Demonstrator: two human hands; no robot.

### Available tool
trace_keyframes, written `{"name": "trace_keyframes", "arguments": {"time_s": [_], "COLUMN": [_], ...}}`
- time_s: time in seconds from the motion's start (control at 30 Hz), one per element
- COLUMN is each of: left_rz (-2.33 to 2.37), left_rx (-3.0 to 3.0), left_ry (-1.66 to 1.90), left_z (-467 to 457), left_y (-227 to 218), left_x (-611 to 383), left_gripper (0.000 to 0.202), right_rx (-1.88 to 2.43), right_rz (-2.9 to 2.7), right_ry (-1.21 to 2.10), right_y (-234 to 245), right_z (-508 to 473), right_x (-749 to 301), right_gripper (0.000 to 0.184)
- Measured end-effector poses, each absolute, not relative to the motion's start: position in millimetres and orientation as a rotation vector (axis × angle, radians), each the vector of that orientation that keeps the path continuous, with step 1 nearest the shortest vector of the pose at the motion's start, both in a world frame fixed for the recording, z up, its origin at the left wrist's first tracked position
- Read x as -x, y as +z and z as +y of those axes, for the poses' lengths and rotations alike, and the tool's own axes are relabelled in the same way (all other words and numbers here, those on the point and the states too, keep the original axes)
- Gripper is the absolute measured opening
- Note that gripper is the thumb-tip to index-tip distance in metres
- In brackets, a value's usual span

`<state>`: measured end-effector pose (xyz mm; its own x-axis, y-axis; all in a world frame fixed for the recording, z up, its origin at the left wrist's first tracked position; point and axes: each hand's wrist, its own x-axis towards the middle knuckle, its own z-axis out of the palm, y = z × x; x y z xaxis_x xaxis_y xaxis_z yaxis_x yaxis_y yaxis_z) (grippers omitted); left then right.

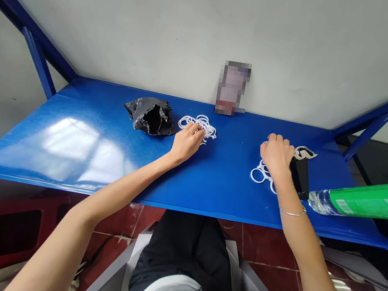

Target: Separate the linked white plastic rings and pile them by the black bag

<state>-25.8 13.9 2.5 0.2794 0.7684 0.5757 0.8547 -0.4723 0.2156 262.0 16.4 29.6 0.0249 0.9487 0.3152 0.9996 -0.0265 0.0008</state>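
Observation:
My left hand (187, 142) is closed in a pinch at a small pile of white plastic ring pieces (203, 120). The fingertips sink among the rings, so the exact piece between them is hard to see. Over on the right side of the table, my right hand (277, 154) lies palm down with its fingers curled. White linked rings (258, 175) stick out from beneath it, and its fingertips are hidden. Beside that hand lie a flat black object (299, 176) and a cream-coloured curved piece (305, 153).
A torn black plastic bag (142, 112) with its mouth open sits left of the pile. A blurred upright object (232, 88) leans on the wall. A green-labelled bottle (371, 200) lies at the right of the blue table (206, 186). Blue metal braces (40, 64) flank the table.

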Motion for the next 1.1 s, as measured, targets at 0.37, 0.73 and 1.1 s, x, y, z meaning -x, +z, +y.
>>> {"name": "trace_keyframes", "arguments": {"time_s": [0.37, 0.73, 1.1], "left_rz": [-1.583, -1.294, -1.102], "left_rx": [2.357, 2.555, 2.959], "left_ry": [-0.869, -0.993, -1.063], "left_z": [17, 4, -11], "left_y": [-1, 4, 1], "left_x": [27, 19, 8], "left_gripper": [0.025, 0.023, 0.029], "right_rx": [2.053, 1.709, 1.108], "right_rz": [-2.234, -2.297, -2.257], "right_ry": [-0.27, 0.126, 0.821], "right_y": [23, 33, 18], "right_z": [16, 14, -8], "right_x": [-261, -240, -202], "right_gripper": [0.034, 0.019, 0.017]}}
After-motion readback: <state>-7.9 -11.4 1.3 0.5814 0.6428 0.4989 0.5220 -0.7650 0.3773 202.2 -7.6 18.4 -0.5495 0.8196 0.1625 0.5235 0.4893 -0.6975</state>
